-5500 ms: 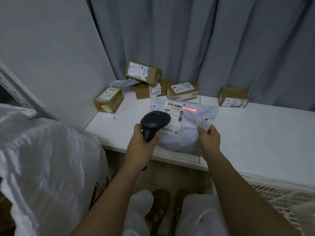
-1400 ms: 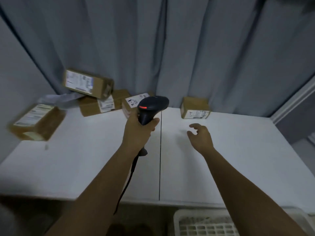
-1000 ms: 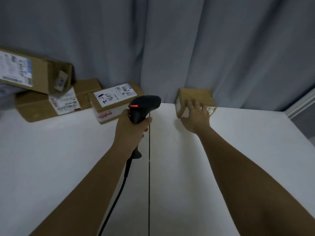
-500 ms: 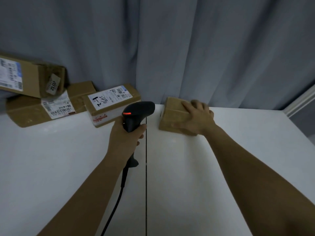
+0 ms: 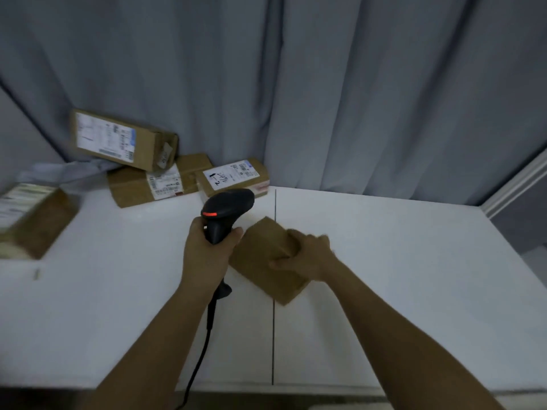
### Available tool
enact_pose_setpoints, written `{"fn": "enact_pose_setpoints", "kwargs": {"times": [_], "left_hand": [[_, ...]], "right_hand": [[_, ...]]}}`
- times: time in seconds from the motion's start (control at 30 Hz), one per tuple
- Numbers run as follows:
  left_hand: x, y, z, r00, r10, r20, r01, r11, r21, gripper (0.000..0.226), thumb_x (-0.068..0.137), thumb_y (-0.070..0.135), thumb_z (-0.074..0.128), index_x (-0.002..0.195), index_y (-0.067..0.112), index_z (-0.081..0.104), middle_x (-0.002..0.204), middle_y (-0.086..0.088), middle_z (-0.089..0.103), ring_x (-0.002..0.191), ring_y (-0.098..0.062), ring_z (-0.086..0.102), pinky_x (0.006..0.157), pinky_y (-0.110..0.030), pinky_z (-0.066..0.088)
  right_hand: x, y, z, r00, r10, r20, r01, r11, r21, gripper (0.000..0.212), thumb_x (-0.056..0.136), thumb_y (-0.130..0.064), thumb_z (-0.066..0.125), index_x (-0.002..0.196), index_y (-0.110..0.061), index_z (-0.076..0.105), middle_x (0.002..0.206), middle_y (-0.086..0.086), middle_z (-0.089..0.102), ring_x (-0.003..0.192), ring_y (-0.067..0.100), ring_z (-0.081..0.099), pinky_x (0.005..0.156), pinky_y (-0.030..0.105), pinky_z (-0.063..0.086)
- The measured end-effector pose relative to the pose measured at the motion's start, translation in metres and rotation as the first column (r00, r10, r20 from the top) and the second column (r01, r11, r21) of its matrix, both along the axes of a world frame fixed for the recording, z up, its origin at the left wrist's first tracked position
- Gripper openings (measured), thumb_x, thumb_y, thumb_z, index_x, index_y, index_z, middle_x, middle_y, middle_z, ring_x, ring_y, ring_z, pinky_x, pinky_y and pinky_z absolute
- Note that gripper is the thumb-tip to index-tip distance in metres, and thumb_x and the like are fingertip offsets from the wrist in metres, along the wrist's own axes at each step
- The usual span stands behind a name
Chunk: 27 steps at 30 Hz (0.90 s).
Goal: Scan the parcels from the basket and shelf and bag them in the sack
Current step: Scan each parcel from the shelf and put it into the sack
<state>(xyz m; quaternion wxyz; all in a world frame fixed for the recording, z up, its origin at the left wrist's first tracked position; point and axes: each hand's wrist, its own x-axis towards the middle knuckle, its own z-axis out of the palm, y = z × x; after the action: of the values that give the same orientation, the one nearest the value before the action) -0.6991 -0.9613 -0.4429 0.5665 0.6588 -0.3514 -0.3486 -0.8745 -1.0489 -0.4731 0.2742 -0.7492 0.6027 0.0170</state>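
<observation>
While "2490" and "2" sit handwritten on a rear parcel's label, the right hand grips a plain box over the shelf. Left hand clutches the scanner, arm reaching forward.

Right hand around a plain brown parcel, left hand around a black scanner.

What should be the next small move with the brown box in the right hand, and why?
Probably the right hand should turn the brown box until its label faces the scanner gripped in the left hand. Only plain cardboard shows now, no barcode, so a scan would likely fail.
</observation>
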Motion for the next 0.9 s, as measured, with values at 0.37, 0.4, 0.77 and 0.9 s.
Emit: {"fn": "enact_pose_setpoints", "kwargs": {"times": [0.37,0.4,0.77,0.9], "left_hand": [[0.012,0.198,0.086,0.983,0.078,-0.164,-0.099,0.988,-0.121,0.035,0.087,0.021,0.069,0.116,0.029,0.051,0.102,0.007,0.061,0.09,-0.013,0.062,0.069,-0.027,0.053],[0.013,0.212,0.087,0.98,0.079,-0.182,-0.103,0.987,-0.121,0.038,0.086,0.022,0.07,0.119,0.028,0.052,0.105,0.006,0.062,0.092,-0.013,0.063,0.071,-0.026,0.053],[0.045,0.258,0.087,0.938,0.168,-0.305,-0.203,0.975,-0.087,0.05,0.082,0.015,0.074,0.126,0.022,0.051,0.106,0.004,0.065,0.086,-0.008,0.067,0.062,-0.019,0.054],[0.055,0.253,0.085,0.954,0.167,-0.249,-0.202,0.972,-0.12,0.049,0.083,0.013,0.073,0.126,0.02,0.051,0.107,0.004,0.065,0.089,-0.008,0.068,0.063,-0.017,0.055]], "right_hand": [[0.033,0.213,0.09,0.223,-0.668,0.71,0.046,0.735,0.677,0.053,0.083,-0.055,0.064,0.127,-0.031,0.044,0.128,0.004,0.057,0.118,0.029,0.055,0.1,0.051,0.047],[0.038,0.224,0.091,0.206,-0.68,0.704,0.022,0.723,0.691,0.058,0.083,-0.057,0.064,0.131,-0.03,0.044,0.129,0.005,0.058,0.118,0.029,0.057,0.099,0.051,0.048],[0.09,0.282,0.103,0.396,-0.358,0.846,0.088,0.932,0.353,0.034,0.096,-0.047,0.049,0.123,-0.028,0.038,0.126,0.001,0.053,0.101,0.014,0.061,0.07,0.026,0.059],[0.088,0.278,0.1,0.507,-0.303,0.807,-0.049,0.925,0.378,0.063,0.083,-0.056,0.065,0.135,-0.038,0.034,0.139,-0.004,0.043,0.117,0.016,0.053,0.099,0.038,0.05]]}}
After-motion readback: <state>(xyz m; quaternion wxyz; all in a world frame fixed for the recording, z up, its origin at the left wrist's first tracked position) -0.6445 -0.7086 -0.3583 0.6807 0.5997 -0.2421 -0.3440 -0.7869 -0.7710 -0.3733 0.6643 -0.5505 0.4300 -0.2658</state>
